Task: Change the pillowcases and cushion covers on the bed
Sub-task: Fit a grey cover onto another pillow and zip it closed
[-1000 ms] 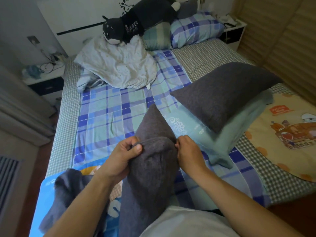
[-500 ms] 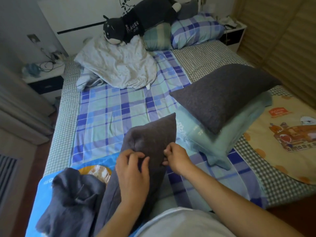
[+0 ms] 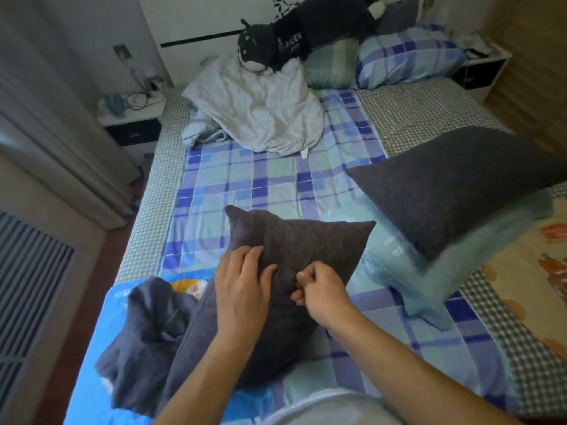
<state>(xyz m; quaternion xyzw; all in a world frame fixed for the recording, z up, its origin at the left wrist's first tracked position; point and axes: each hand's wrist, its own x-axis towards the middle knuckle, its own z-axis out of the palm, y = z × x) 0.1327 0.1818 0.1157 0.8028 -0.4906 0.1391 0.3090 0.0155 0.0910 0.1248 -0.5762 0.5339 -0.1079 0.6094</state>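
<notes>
You are holding a dark grey cushion (image 3: pixel 300 271) in the lower centre of the frame, and it is leaning on the near part of the bed (image 3: pixel 245 185). Your left hand (image 3: pixel 242 289) is lying on the cushion's face with the fingers bent and the fingertips pressing into the fabric. Your right hand (image 3: pixel 319 289) is curling its fingers and pinching the grey cover just beside the left hand; the two hands are near each other but not touching. The cushion's two upper corners are pointing up, one to the left and one to the right.

At the lower left a crumpled dark grey cloth (image 3: pixel 147 338) is lying on a bright blue printed sheet (image 3: pixel 92 378), touching the cushion's left edge. At the right of the frame a second grey pillow (image 3: pixel 460 185) is resting on a light blue-green pillow (image 3: pixel 445 280), which is reaching close to the cushion's right corner.

Between the cushion and the white rumpled duvet (image 3: pixel 260 111) in the upper centre, a wide flat area of the plaid sheet is staying open. A black plush toy (image 3: pixel 306 35) is lying across the duvet and the plaid pillows (image 3: pixel 408 56) at the top. The left edge of the bed is running beside a curtain (image 3: pixel 61 133) and a small nightstand (image 3: pixel 135 118) in the upper left.
</notes>
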